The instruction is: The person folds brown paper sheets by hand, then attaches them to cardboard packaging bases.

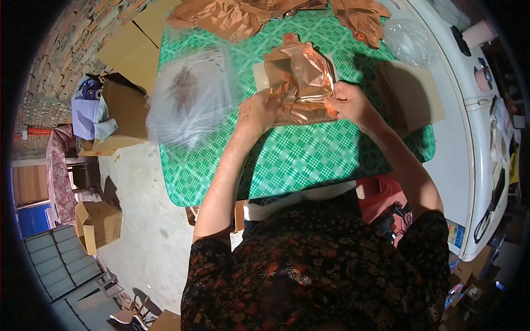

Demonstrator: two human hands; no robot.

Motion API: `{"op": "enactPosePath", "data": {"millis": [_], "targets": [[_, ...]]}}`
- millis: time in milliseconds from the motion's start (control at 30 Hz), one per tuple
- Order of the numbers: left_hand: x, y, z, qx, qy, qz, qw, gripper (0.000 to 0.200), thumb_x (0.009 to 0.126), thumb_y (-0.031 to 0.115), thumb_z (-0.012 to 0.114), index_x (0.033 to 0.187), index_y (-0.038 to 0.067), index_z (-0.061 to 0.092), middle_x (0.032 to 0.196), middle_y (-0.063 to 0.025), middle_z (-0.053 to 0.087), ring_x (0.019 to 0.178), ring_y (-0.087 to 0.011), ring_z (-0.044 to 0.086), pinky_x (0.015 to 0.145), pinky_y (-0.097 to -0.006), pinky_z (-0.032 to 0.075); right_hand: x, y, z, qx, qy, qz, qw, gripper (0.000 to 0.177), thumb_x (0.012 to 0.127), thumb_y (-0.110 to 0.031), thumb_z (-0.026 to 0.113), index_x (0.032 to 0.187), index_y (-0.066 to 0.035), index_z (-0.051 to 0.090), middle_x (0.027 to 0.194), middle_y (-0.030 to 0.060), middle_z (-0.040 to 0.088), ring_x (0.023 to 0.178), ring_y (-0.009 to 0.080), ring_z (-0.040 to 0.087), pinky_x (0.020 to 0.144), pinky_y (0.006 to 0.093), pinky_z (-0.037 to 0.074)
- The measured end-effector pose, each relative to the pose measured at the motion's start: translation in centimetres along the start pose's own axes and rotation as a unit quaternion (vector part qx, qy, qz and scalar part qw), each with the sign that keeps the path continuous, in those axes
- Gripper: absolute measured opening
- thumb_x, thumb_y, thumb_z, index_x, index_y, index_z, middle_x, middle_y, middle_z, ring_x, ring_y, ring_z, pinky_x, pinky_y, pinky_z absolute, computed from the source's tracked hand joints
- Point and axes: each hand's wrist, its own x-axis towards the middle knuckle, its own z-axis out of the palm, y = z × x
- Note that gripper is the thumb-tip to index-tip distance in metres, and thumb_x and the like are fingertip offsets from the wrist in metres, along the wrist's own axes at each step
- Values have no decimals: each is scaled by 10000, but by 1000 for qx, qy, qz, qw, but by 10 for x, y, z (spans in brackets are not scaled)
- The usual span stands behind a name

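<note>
A shiny copper-coloured foil piece [302, 83] lies over a pale flat sheet [260, 77] on the green checked tabletop [298, 160]. My left hand [258, 113] is closed on the foil's lower left edge, its fingertips partly hidden. At the lower right edge, my right hand [353, 105] pinches the same foil between thumb and fingers. Left of it lies a stack of clear plastic bags [190, 94]. More copper foil pieces [232, 22] lie crumpled along the far edge, with another [361, 22] at the far right.
Brown cardboard sheets [411, 94] lie at the table's right side, below a clear plastic bundle [409, 41]. An open cardboard box [124, 110] stands left of the table, and a smaller box [102, 223] sits on the floor. A white appliance [450, 127] borders the right side.
</note>
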Motion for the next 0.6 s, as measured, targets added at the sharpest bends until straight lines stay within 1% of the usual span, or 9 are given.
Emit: {"op": "enactPosePath", "data": {"millis": [100,200,300,400,500,600], "targets": [[-2,-1,0,-4,6,24,1000,257,1019,249,654,1120,19,705,903,-252,727,850,-419,719,754,-482,535,1,6,-1,-6,3,-12,1000,181,1014,-88,651,1135,44,624,949,80,732,779,109,695,606,262,560],[-6,0,2,24,14,40,999,261,1043,260,656,1111,11,695,881,-206,749,802,-350,733,730,-442,539,0,4,1,1,3,-24,1000,179,1016,-92,652,1139,37,628,951,73,737,771,104,694,606,258,559],[-7,-10,5,-139,-12,-39,990,326,988,317,685,1101,11,682,955,-279,734,949,-463,710,849,-523,551,1,9,1,-11,12,-27,999,193,1019,-94,651,1164,32,631,979,69,745,789,103,696,618,261,562],[-17,-16,4,-257,17,3,966,353,978,329,726,1109,3,688,929,-227,751,895,-413,726,825,-495,554,-1,7,3,-8,14,-40,999,215,1023,-97,650,1199,23,634,1005,66,751,821,106,702,636,262,568],[-31,-13,-3,-206,57,44,976,359,972,309,749,1127,-9,690,941,-192,764,885,-358,728,825,-464,553,-2,2,4,-3,16,-16,1000,237,1022,-99,653,1228,17,632,1022,69,751,850,110,706,656,264,577],[-43,-3,-20,-163,-2,-21,986,314,961,272,762,1087,-8,696,913,-194,743,880,-346,718,825,-456,547,-2,-1,3,-24,11,24,999,276,1053,-103,622,1312,-9,610,1069,25,745,907,75,695,687,243,561]]}}
